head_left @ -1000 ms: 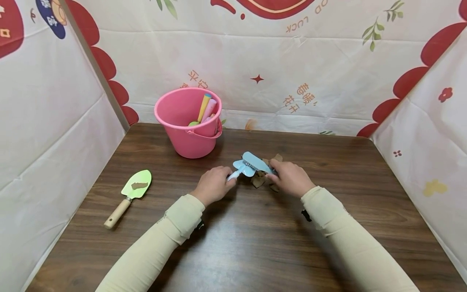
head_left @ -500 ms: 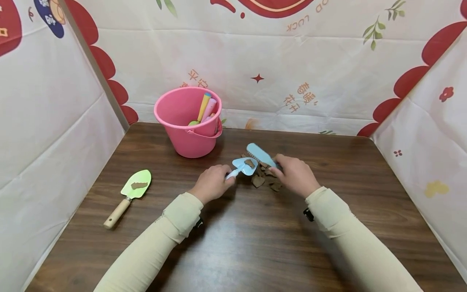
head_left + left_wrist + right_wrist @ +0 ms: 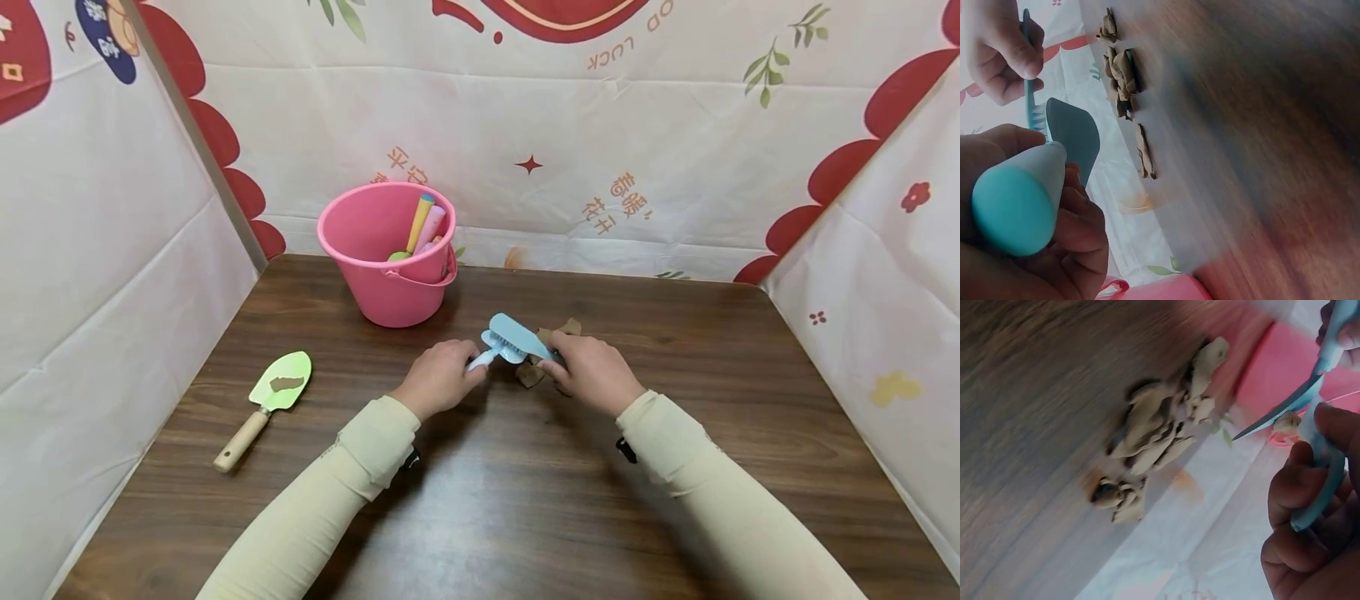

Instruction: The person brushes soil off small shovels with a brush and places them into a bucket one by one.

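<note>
My left hand (image 3: 438, 379) grips the handle of a small light-blue toy shovel (image 3: 1074, 134), blade pointing away to the right. With my right hand (image 3: 596, 372) I hold a light-blue brush (image 3: 517, 333) by its handle. The brush head lies over the shovel blade in the head view, bristles down, covering most of it. A brown piece (image 3: 1286, 423) shows between brush and blade in the right wrist view. Below the tools, several crumpled brown pieces like dry leaves (image 3: 1144, 422) lie on the table, partly hidden by my right hand in the head view.
A pink bucket (image 3: 397, 292) with toy tool handles in it stands at the back left of the wooden table (image 3: 480, 500). At left lies a green trowel (image 3: 279, 379) bearing a brown scrap. Printed cloth walls (image 3: 637, 150) enclose the back and sides.
The brush lifted back off the shovel half a second ago, uncovering a brown piece on the blade; now it is down over the blade again. My left hand has hardly moved.
</note>
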Motion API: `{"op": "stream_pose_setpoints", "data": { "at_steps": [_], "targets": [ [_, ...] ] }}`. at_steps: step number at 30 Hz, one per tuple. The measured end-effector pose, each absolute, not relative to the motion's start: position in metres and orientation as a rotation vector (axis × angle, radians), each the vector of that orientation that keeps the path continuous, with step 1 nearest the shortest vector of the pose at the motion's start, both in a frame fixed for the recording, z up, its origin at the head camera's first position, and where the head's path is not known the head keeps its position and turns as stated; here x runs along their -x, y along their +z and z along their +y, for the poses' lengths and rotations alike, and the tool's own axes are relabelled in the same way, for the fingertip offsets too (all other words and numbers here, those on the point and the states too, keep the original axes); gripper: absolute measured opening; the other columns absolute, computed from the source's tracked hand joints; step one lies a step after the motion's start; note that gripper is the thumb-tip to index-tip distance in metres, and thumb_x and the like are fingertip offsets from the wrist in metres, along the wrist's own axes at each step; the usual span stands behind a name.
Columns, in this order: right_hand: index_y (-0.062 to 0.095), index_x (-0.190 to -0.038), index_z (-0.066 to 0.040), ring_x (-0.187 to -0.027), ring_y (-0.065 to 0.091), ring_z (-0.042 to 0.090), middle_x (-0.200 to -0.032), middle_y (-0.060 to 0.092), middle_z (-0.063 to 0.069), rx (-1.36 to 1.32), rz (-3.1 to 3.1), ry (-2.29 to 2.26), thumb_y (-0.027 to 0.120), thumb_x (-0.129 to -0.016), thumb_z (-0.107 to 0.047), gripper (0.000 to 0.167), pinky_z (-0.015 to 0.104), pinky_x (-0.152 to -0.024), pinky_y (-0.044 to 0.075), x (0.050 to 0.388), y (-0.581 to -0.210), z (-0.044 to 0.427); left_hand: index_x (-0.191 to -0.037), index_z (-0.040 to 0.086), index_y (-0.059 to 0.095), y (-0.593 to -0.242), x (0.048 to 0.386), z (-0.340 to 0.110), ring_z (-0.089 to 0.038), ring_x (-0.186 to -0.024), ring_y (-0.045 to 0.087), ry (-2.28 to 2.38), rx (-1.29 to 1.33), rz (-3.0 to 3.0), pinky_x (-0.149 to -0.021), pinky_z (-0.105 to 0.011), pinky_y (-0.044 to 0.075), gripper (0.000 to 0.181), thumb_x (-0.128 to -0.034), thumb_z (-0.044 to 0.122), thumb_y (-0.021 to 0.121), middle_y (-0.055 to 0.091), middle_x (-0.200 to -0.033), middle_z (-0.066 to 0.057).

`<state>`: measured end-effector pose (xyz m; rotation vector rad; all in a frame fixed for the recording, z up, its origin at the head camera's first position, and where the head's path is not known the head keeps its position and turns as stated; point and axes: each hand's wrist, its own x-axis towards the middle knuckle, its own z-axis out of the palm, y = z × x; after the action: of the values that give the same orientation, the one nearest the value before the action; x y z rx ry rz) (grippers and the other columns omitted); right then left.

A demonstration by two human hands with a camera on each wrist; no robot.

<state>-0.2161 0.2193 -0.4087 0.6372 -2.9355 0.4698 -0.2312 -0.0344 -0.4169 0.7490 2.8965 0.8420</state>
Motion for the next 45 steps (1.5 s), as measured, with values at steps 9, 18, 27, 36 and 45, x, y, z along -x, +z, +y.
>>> {"op": "stream_pose_setpoints", "data": {
  "at_steps": [9, 18, 27, 36, 45],
  "targets": [
    [0.055, -0.092, -0.010, -0.051, 0.044, 0.016, -0.065, 0.049, 0.001, -0.462, -2.983, 0.500, 0.066, -0.096, -0.027, 0.020, 0.034, -0.049, 0.035, 0.231, -0.420, 0.245, -0.091, 0.011, 0.063, -0.415, 0.231, -0.034, -0.017, -0.070, 0.054, 0.853, -0.725, 2.889, -0.064, -0.033, 0.045, 0.012, -0.0944, 0.022, 0.064, 0.057, -0.079, 0.001],
    [0.060, -0.096, -0.011, -0.054, 0.046, 0.016, -0.068, 0.053, -0.001, -0.443, -2.937, 0.514, 0.065, -0.097, -0.027, 0.017, 0.035, -0.052, 0.037, 0.231, -0.417, 0.246, -0.091, 0.012, 0.063, -0.418, 0.231, -0.035, -0.017, -0.069, 0.054, 0.864, -0.726, 2.898, -0.064, -0.033, 0.045, 0.011, -0.0933, 0.023, 0.065, 0.057, -0.078, 0.001],
    [0.057, -0.091, -0.014, -0.056, 0.043, 0.011, -0.069, 0.048, -0.007, -0.816, -2.861, 0.464, 0.070, -0.093, -0.026, 0.018, 0.032, -0.055, 0.038, 0.215, -0.407, 0.218, -0.091, 0.012, 0.062, -0.419, 0.230, -0.036, -0.017, -0.071, 0.053, 0.862, -0.735, 2.898, -0.065, -0.034, 0.045, 0.014, -0.0941, 0.025, 0.065, 0.057, -0.081, 0.001],
    [0.056, -0.094, -0.011, -0.052, 0.043, 0.015, -0.065, 0.049, 0.000, -0.521, -2.994, 0.556, 0.065, -0.097, -0.026, 0.019, 0.034, -0.051, 0.036, 0.235, -0.428, 0.248, -0.089, 0.012, 0.062, -0.418, 0.228, -0.038, -0.017, -0.068, 0.053, 0.885, -0.739, 2.906, -0.063, -0.033, 0.045, 0.012, -0.0927, 0.023, 0.066, 0.055, -0.077, 0.001],
    [0.060, -0.097, -0.009, -0.051, 0.043, 0.015, -0.065, 0.051, -0.001, -0.487, -2.920, 0.555, 0.067, -0.096, -0.026, 0.019, 0.034, -0.050, 0.035, 0.229, -0.420, 0.244, -0.089, 0.012, 0.062, -0.419, 0.230, -0.036, -0.017, -0.069, 0.053, 0.915, -0.755, 2.916, -0.064, -0.033, 0.045, 0.013, -0.0928, 0.024, 0.066, 0.055, -0.077, 0.001]
  ]
}}
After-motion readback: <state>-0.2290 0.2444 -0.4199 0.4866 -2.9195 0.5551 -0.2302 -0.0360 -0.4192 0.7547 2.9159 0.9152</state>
